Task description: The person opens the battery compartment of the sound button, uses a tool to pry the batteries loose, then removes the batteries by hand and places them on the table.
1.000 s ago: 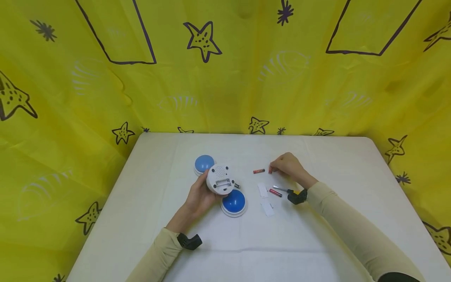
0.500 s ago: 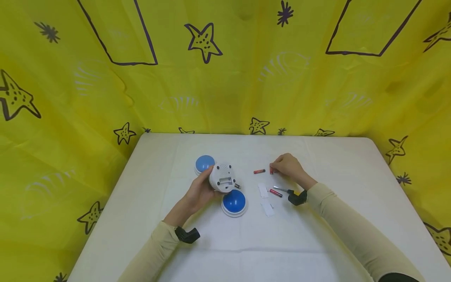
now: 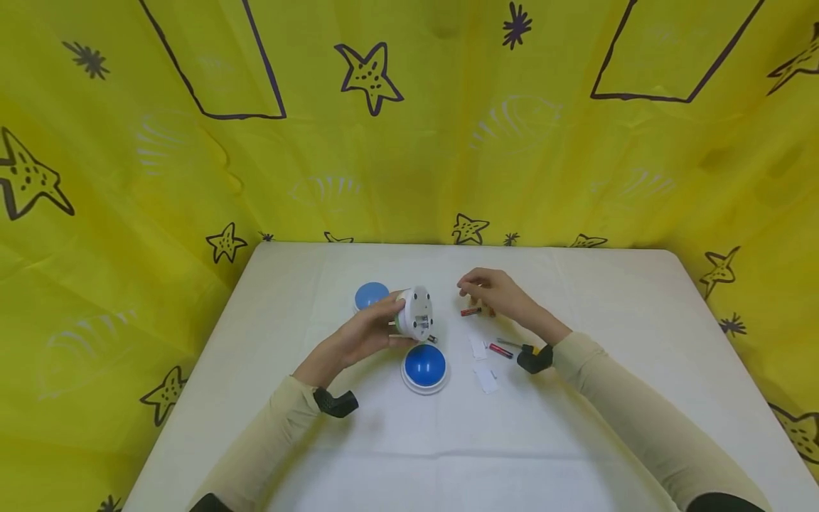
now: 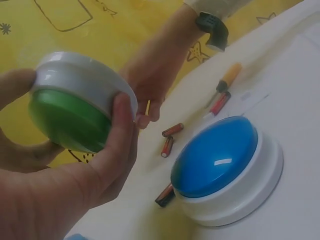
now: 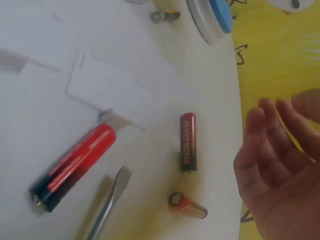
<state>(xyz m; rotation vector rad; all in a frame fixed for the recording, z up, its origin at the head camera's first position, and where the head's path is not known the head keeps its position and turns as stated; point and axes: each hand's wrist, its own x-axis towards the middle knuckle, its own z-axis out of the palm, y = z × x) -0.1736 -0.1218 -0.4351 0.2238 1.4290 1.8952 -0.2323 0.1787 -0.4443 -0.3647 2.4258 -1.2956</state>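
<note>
My left hand (image 3: 358, 338) grips a white buzzer button with a green dome (image 4: 70, 120) above the table. Its underside (image 3: 419, 313), with the battery compartment, faces right in the head view; the inside is too small to make out. My right hand (image 3: 502, 295) hovers over the table with loosely bent fingers, and nothing shows between them in the right wrist view. Two red-and-black batteries (image 5: 188, 142) lie close to that hand. A third battery (image 5: 75, 165) lies nearer me, beside a screwdriver (image 5: 110, 200).
A blue-domed button (image 3: 425, 366) stands just below the held one. Behind my left hand is a lighter blue button (image 3: 371, 294). Another battery (image 3: 431, 338) lies next to the blue-domed button. Two white covers (image 3: 486, 378) lie on the white table (image 3: 608, 299), backed by a yellow curtain (image 3: 416, 178).
My right hand has let go of a battery, which stays on the table, and has risen leftward. My left hand has turned the green button so its underside faces more to the right.
</note>
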